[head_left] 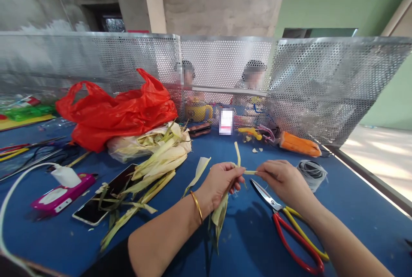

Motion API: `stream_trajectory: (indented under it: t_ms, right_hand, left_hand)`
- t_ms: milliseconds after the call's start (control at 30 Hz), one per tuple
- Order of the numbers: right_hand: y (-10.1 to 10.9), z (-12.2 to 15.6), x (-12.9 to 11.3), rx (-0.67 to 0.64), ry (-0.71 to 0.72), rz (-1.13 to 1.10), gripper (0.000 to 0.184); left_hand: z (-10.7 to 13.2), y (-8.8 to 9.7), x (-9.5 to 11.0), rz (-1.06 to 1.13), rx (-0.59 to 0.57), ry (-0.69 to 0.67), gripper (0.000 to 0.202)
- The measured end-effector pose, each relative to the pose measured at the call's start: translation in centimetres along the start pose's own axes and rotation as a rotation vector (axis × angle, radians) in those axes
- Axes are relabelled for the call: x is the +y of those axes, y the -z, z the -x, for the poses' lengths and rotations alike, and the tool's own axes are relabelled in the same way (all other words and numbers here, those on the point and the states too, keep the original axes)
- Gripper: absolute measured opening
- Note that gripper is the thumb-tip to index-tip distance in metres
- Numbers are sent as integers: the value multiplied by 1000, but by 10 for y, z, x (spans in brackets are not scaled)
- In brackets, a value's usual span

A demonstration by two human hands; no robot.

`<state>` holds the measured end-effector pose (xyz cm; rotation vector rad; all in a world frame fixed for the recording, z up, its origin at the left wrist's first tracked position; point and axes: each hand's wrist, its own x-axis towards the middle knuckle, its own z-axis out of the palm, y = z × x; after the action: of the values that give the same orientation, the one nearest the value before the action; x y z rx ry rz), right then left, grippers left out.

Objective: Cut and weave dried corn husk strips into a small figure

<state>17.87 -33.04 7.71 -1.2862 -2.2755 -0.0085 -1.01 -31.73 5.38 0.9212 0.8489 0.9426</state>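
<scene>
On the broad blue surface [357,204] sits a crumpled red plastic bag [119,111], contents hidden; beside it, a translucent plastic bag [124,149] seems to hold cream-coloured dried corn husks [169,151]. Metal scissors with red and yellow handles [274,206] could nick a carelessly lowered right hand [285,178]. Its fingers and those of the left hand [222,180] pinch a narrow pale husk strip [250,172] between them; too hard a tug might tear it
</scene>
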Motion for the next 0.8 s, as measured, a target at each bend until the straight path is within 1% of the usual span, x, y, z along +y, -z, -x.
stream_trajectory:
  t_ms: [67, 133, 167, 200, 233, 300, 367, 433, 533, 667, 800]
  right_hand:
    - [0, 1, -2, 107, 26, 92, 21]
    - [-2, 2, -7, 262, 78, 187, 18]
    - [-3, 2, -11, 313, 132, 219, 20]
    - [-5, 3, -16, 325, 211, 239, 21]
    - [-7, 4, -20, 297, 305, 251, 22]
    - [-13, 6, -29, 174, 473, 289, 24]
    - [-21, 8, -34, 86, 546, 374, 24]
    - [-28, 8, -36, 73, 547, 431, 23]
    - [-32, 9, -34, 109, 550, 390, 22]
    - [-29, 10, -33, 117, 587, 266, 27]
    - [-28, 9, -37, 110, 614, 227, 28]
  left_hand:
    - [0, 0, 3, 51, 8, 34, 21]
    - [1, 1, 7, 127, -4, 69, 19]
    - [2, 1, 8, 173, -22, 85, 20]
    - [2, 1, 10, 218, -46, 95, 21]
    - [2, 1, 11, 254, -77, 95, 21]
    - [3, 0, 11, 285, -136, 67, 19]
    - [4, -1, 10, 263, -157, 38, 21]
    - [3, -1, 8, 231, -148, 37, 24]
    - [1, 0, 5, 231, -120, 20, 25]
    - [0, -1, 1, 237, -98, -19, 22]
    - [-1, -1, -3, 226, -72, -8, 20]
